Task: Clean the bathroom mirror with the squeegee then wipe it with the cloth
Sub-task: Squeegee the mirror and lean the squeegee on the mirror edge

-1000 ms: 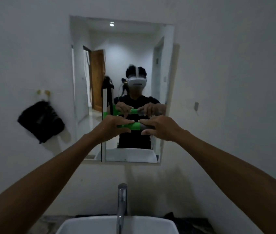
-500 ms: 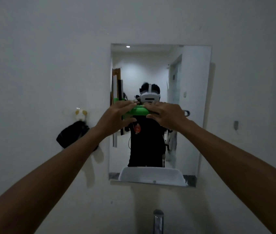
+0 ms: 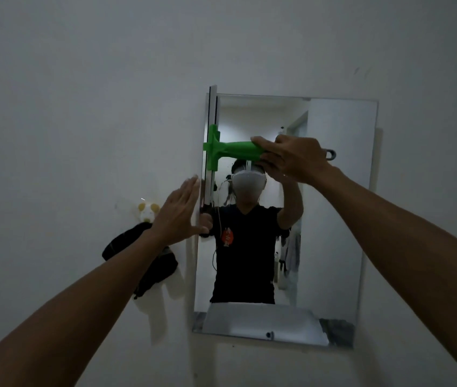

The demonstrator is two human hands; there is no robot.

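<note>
Green plastic squeegee (image 3: 230,150) held sideways at the left edge of the rectangular wall mirror (image 3: 333,219).
Its handle is gripped by the right hand (image 3: 295,159); the left hand (image 3: 178,213) is spread flat below the blade.

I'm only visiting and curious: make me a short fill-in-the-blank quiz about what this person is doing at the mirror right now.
1. The right hand grips the squeegee by its ____ handle.
2. The squeegee's blade stands along the mirror's ____ edge.
3. The left hand is held ____, fingers straight, beside the mirror.
4. A black cloth hangs on the ____, left of the mirror.

Missing words: green; left; open; wall
</note>
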